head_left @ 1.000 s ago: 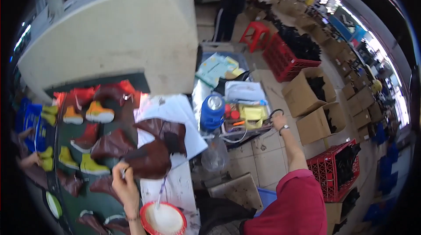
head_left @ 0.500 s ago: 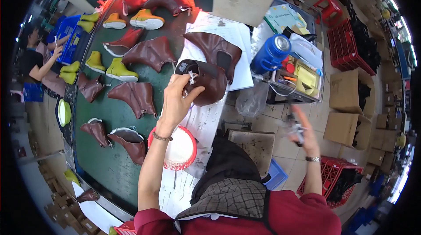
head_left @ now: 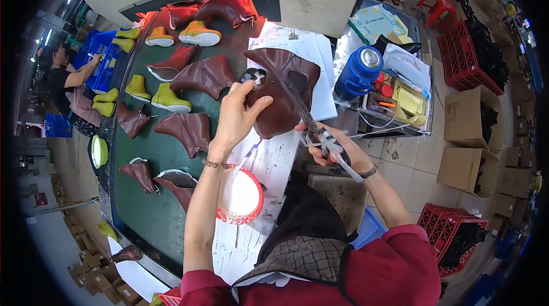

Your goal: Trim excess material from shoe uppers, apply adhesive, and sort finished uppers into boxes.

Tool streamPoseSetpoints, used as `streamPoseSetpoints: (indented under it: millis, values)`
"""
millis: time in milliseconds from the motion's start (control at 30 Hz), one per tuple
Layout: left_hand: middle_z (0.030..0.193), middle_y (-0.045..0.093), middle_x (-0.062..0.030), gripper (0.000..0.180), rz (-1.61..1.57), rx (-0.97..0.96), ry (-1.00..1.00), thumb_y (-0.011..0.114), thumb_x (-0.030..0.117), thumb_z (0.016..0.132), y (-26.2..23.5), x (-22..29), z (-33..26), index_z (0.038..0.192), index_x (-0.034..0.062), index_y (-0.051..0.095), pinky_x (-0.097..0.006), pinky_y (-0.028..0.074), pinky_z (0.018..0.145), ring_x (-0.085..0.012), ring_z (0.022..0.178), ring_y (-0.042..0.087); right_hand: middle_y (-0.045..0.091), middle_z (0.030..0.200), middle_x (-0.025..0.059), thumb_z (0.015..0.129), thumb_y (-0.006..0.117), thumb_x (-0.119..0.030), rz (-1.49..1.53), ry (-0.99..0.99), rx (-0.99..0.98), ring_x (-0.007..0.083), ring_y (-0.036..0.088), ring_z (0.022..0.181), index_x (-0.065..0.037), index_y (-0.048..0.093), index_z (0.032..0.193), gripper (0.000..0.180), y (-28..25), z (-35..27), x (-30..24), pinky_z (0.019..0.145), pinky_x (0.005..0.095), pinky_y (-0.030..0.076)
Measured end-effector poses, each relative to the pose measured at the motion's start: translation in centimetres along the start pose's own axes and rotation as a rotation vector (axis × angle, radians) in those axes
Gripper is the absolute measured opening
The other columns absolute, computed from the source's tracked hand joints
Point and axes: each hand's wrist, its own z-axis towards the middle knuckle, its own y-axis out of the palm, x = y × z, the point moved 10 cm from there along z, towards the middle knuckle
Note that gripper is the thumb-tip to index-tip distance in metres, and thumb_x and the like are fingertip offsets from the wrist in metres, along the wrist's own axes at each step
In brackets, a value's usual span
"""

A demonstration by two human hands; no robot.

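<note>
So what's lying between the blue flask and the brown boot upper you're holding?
In the head view, a sheet of white paper on a clipboard fills the stretch between the blue flask and the brown boot upper; nothing else lies there.

Bright, even overhead light fills the scene. A hot glare washes out the white papers (head_left: 297, 49) at the far edge of the bench (head_left: 143, 192), with a reddish cast on the boots beside it. Shadows are soft and short. The centre is sharp; straight edges bow outward and a black vignette rings the frame, where detail smears.
</note>
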Motion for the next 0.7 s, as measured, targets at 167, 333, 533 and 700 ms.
streamPoseSetpoints:
  millis: [167,333,533,700]
  values:
    - [0.091,0.059,-0.0172,0.037,-0.008,0.025,-0.003,0.078,0.015,0.084,1.2,1.7,1.0,0.115,0.0018,0.062,-0.038,0.046,0.071,-0.0325,0.079,0.057,0.046,0.075,-0.0029,0.088,0.071,-0.047,0.041,0.056,0.013,0.0067,0.044,0.058,0.002,0.040,0.147,0.083,-0.6,0.4,0.0,0.053,0.0205,0.035]
    - [0.085,0.055,-0.0078,0.044,-0.034,0.062,0.137,0.080,0.014,0.082,1.6,2.9,0.7,0.120,0.0067,0.061,-0.032,0.041,0.061,-0.0179,0.069,0.050,0.046,0.076,-0.0022,0.095,0.056,-0.050,-0.037,-0.012,0.005,0.0065,0.043,0.058,0.000,0.041,0.148,0.074,-0.6,0.6,-1.0,0.052,0.0190,0.031]
    - [0.084,0.056,-0.0090,0.040,-0.025,0.096,0.124,0.080,0.012,0.081,0.8,2.6,0.4,0.116,0.0063,0.062,-0.032,0.041,0.063,-0.0212,0.071,0.052,0.049,0.078,-0.0010,0.094,0.057,-0.040,0.038,0.070,0.019,0.0068,0.044,0.057,-0.001,0.041,0.148,0.068,-0.4,0.3,-0.7,0.051,0.0196,0.032]
    - [0.094,0.064,-0.0166,0.033,0.013,0.035,0.111,0.078,0.008,0.080,1.6,3.4,0.2,0.108,0.0000,0.063,-0.040,0.048,0.076,-0.0339,0.085,0.060,0.052,0.079,0.0006,0.092,0.063,-0.048,0.095,0.055,-0.012,0.0084,0.048,0.056,-0.001,0.040,0.148,0.077,-0.2,0.1,-0.9,0.050,0.0200,0.034]
